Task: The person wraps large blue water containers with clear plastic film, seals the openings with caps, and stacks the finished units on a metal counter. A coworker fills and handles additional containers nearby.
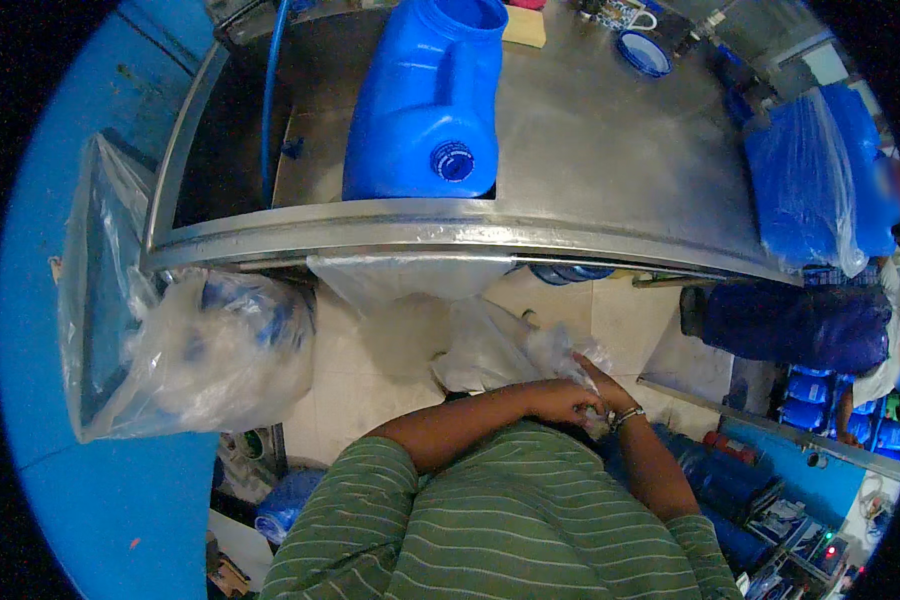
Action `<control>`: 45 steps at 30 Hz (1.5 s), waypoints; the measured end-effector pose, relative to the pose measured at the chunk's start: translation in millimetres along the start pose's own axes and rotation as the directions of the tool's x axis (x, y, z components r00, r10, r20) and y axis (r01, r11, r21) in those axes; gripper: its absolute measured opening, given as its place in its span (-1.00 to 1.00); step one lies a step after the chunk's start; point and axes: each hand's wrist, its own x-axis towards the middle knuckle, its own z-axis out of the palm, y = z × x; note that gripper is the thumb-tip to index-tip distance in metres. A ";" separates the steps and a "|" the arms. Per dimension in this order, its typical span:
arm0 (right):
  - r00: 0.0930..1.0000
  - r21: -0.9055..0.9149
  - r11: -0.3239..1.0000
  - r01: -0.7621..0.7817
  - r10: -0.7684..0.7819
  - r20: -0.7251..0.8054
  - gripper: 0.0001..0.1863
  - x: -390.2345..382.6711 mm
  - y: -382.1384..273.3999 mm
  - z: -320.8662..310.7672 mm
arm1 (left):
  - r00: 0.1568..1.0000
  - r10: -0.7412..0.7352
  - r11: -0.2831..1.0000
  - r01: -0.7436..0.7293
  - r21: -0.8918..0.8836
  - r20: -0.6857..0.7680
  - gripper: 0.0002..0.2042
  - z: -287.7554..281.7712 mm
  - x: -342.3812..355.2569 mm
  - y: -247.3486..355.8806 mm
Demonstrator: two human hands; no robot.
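My left hand and my right hand are close together in front of my waist, to the right of my body's middle. Both close on a bunched part of a clear plastic bag. Its loose film hangs toward the steel counter's front edge. My left fingers curl in a pinch; my right fingers bend over the film, partly hidden. A bracelet circles my right wrist. Beyond the counter edge stands a large blue plastic jerrycan, its top mouth uncapped, with a dark blue cap low on its near side. Neither hand touches it.
The steel counter carries a yellow block and a white-and-blue dish. A large filled clear bag stands at left. Bagged blue containers are at right, near another person's dark-trousered leg.
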 end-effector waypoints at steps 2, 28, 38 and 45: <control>0.999 -0.334 0.942 0.026 -0.015 0.036 -0.46 10.9 34.6 0.3 | 0.976 -0.148 0.987 0.157 -0.040 0.161 -0.58 -1.4 -3.8 11.3; 0.689 -0.315 0.803 0.507 -0.596 -0.413 -0.40 -106.3 -68.7 30.9 | 0.824 -0.367 0.606 -0.140 -0.783 -0.432 -0.39 -23.9 -53.3 -14.2; 0.802 0.320 0.741 0.590 -0.492 -0.339 -0.37 -113.6 -71.4 12.7 | 0.771 -0.208 0.959 0.039 -0.281 -0.603 -0.68 -51.1 -68.6 77.1; 0.489 -0.065 0.669 0.741 -0.603 -0.630 -0.28 -95.8 -94.0 25.0 | 0.857 -0.194 0.790 -0.153 -0.594 -0.478 -0.70 -35.3 -73.6 87.8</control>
